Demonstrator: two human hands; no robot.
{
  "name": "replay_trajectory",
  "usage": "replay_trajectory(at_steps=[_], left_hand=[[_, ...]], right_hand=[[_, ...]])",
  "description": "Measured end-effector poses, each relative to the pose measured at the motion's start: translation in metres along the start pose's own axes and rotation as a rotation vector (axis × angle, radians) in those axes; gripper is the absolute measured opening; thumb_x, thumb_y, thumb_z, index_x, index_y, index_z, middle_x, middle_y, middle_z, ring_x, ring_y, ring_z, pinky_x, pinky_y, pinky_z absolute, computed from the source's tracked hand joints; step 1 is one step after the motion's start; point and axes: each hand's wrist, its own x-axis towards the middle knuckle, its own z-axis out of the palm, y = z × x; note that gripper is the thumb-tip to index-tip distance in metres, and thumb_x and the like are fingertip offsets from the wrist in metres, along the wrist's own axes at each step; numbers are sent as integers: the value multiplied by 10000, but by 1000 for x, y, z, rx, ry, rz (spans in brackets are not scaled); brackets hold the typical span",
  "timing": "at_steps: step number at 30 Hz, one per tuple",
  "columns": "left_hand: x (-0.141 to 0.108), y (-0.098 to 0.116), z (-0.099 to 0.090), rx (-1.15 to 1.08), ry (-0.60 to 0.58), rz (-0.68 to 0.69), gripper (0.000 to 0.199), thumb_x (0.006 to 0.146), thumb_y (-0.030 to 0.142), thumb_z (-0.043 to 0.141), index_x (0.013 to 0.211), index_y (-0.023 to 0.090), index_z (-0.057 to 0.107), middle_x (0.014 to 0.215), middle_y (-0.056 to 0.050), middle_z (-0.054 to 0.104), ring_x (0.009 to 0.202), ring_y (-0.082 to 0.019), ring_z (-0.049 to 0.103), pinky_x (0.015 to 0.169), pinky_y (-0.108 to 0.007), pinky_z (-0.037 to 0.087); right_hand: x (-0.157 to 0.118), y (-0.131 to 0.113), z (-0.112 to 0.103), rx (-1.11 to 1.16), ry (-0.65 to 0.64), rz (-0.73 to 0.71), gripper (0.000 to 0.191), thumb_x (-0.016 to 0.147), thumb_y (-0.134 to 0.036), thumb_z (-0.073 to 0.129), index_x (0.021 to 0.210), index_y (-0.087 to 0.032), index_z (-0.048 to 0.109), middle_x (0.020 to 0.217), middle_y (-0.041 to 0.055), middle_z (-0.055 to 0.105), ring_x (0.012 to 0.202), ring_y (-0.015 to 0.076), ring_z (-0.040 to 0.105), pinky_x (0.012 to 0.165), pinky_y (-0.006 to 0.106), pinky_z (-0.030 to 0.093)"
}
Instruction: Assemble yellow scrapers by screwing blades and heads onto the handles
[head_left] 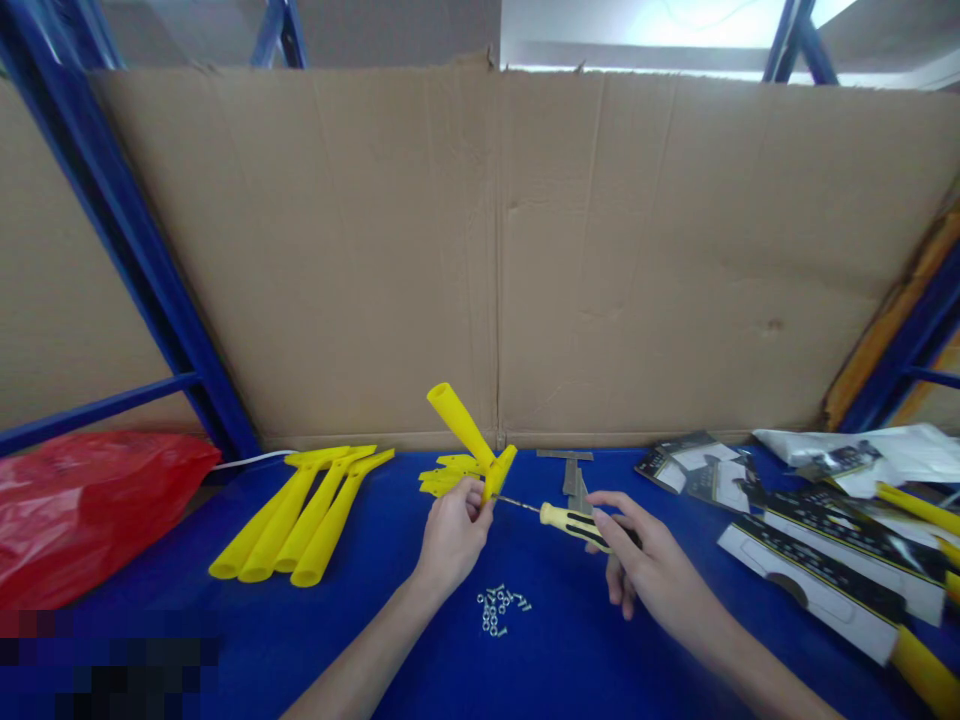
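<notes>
My left hand [454, 530] is closed on the head of a yellow plastic scraper handle [463, 430], whose hollow grip points up and to the left. In my right hand [652, 560] is a screwdriver [574, 522] with a pale yellow and black grip. Its shaft reaches left to the head of the handle; the exact contact at the tip is too small to tell. Behind my left hand lie several flat yellow pieces [442, 476], partly hidden by it. Small metal screws and nuts [495, 608] are in a loose pile on the blue table below the hands.
Several more yellow handles [300, 520] lie side by side at left, near a red plastic bag [105, 500]. Metal blades [571, 475] lie behind the screwdriver. Printed cards [817, 570] and a clear plastic packet [900, 450] cover the right side. A cardboard wall [480, 250] stands behind.
</notes>
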Motion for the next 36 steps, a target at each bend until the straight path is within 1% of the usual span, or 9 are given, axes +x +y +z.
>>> replay_trajectory(at_steps=[4,7,12,17,22,25,30,33,36], left_hand=[[0,0,0,-9,7,-8,79,709,266,544,715,195,579,639,0,627,553,-147,568,575,-259,450],[0,0,0,-14,9,-11,79,708,262,546,719,195,586,642,2,629,551,-146,570,567,-255,447],[-2,2,0,0,5,-14,81,703,255,553,726,194,601,655,3,639,556,-145,573,575,-255,445],[-2,4,-2,18,1,-23,84,713,247,546,730,192,609,676,-5,650,594,-155,595,598,-262,455],[-2,5,-2,-2,1,-7,99,718,256,541,732,188,613,692,-15,660,603,-158,603,600,-263,462],[-2,5,-1,-4,9,-8,100,712,260,545,724,188,613,675,-12,656,588,-157,597,593,-262,459],[-2,2,0,-25,-6,-6,115,717,266,538,727,181,615,676,-19,658,594,-161,599,604,-271,462],[-3,1,0,-30,-5,1,114,721,265,536,730,182,615,683,-21,661,596,-162,601,606,-274,465],[-2,0,1,-41,5,14,103,721,263,539,731,185,606,685,-19,657,605,-164,604,604,-275,469]], right_hand=[[0,4,1,19,-23,-19,461,788,-476,497,1175,-248,390,884,13,530,458,92,542,275,200,438],[-2,2,1,-23,7,-62,484,745,-396,564,1178,-276,386,1009,26,496,487,73,530,272,178,425],[-4,-5,-4,-104,46,-114,375,775,-392,524,1115,-247,461,878,0,532,432,75,515,304,195,419],[-7,-12,-7,-242,61,-185,302,799,-370,509,1056,-218,557,754,11,606,414,94,511,362,223,429],[-8,-9,-5,-274,84,-232,305,825,-397,483,1018,-202,615,518,-18,540,434,145,552,426,250,458],[-9,-8,-3,-282,107,-222,351,838,-436,454,1017,-192,632,444,-30,503,386,148,529,388,244,420],[-13,-13,0,-279,108,-168,409,842,-479,413,988,-173,643,414,-43,492,329,133,498,362,232,389],[-15,-15,1,-251,119,-135,430,836,-500,411,973,-162,640,502,-24,560,356,119,522,371,220,399],[-12,-13,2,-154,94,-30,491,834,-532,366,1026,-146,601,583,-6,601,319,98,484,315,211,363]])
